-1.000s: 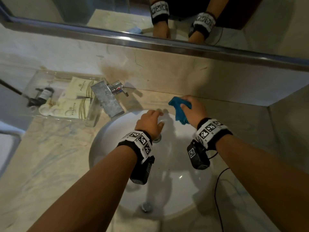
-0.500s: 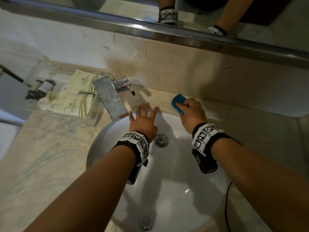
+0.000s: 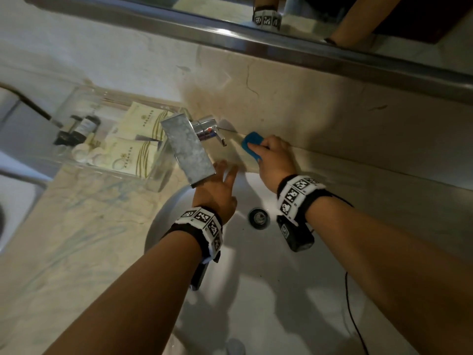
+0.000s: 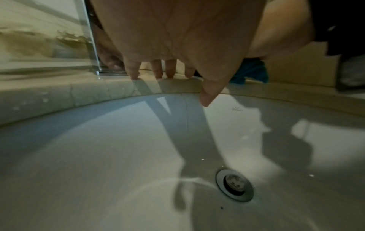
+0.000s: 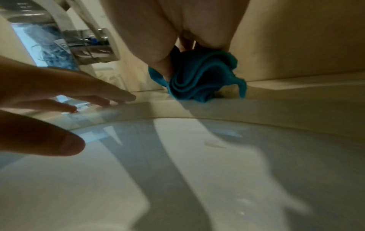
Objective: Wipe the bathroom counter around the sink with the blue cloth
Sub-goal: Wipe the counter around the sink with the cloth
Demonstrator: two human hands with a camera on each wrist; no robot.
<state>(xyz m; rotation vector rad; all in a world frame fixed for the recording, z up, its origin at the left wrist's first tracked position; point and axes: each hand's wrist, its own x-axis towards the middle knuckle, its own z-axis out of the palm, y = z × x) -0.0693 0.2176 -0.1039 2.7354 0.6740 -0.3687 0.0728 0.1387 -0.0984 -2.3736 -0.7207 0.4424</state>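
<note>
Right hand [image 3: 275, 160]: fingers clenched round bunched blue cloth [image 3: 252, 143], upper centre, on surface behind sink [image 3: 307, 290].
Left hand [image 3: 217, 193]: fingers released, splayed on rim.
Advice: press flat, sweep along backsplash, avoid faucet [image 3: 189, 147].

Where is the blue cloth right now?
In the head view, the blue cloth is bunched in the right hand on the counter strip behind the sink, just right of the faucet.

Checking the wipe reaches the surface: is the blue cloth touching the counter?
Touching. The right wrist view shows the blue cloth bunched and pressed against the counter.
</note>
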